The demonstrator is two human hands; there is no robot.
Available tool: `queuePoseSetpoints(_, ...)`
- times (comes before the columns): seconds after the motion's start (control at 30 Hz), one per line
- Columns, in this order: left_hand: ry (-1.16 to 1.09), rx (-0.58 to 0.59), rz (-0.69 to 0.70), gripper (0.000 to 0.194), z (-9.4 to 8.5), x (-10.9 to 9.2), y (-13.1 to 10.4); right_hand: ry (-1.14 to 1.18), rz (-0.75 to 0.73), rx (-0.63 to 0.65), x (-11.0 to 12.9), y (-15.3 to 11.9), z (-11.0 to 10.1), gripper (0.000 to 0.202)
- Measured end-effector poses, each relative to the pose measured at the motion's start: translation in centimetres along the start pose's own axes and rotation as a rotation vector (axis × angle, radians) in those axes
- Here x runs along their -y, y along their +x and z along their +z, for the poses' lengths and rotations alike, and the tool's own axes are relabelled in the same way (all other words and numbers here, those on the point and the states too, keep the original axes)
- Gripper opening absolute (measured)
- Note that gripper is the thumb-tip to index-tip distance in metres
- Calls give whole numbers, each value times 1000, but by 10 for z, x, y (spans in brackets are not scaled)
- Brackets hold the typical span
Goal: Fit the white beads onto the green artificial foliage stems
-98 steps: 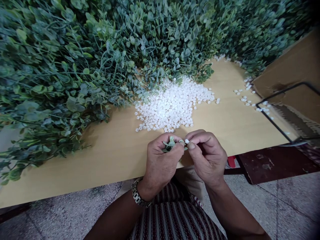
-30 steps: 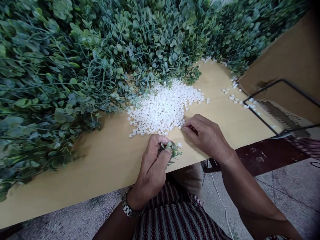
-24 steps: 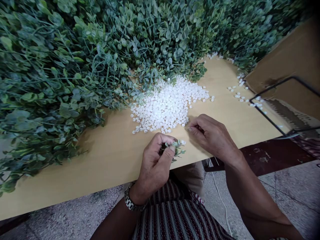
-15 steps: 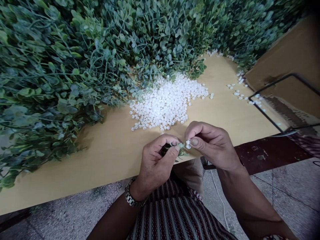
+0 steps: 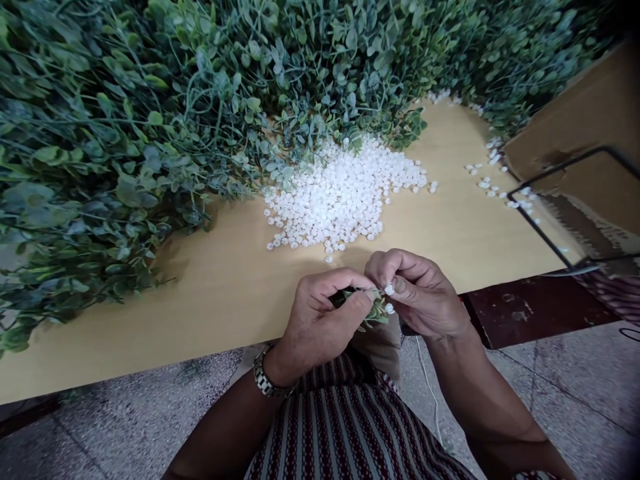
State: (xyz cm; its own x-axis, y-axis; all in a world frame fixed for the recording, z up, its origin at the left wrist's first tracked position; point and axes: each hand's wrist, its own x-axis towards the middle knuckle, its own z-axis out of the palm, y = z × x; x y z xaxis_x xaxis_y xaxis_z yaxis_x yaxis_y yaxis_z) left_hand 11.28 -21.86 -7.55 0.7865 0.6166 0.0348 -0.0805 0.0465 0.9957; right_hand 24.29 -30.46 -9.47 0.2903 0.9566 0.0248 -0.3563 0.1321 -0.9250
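Observation:
My left hand (image 5: 330,310), with a metal watch at the wrist, pinches a small green leafy sprig (image 5: 374,313) at the table's front edge. Close beside it on the right, my right hand (image 5: 420,293) holds a small white bead (image 5: 389,289) between thumb and fingertip, against a stem tip at the left fingers. A second white bead (image 5: 390,309) shows at the sprig's right side, just below. Beyond my hands a heap of white beads (image 5: 335,197) lies on the tan tabletop (image 5: 225,287).
Dense green artificial foliage (image 5: 200,100) covers the back and left of the table. At the right are a torn cardboard box (image 5: 580,127), a black metal frame (image 5: 540,230) and scattered beads. A white cable (image 5: 425,383) hangs below.
Both hands have come together, and the right hand's bead is now at the stem tip by the left fingers. More of the sprig and a second bead show. The view has shifted slightly.

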Motion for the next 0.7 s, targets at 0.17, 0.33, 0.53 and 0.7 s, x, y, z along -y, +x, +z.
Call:
queuePoseSetpoints(0.17,54,8,35,14,0,0,1,-50,1,7,-1,-1,-2,12)
queuePoseSetpoints(0.33,62,0,81,15,0,2,1,-94,-3,32,-4,-2,-5,10)
queuePoseSetpoints(0.53,107,-17,174,16,0,7,1,-182,-6,35,-3,-4,-4,9)
queuePoseSetpoints(0.7,156,-40,231,16,-1,8,1,-271,-34,49,0,-3,-3,9)
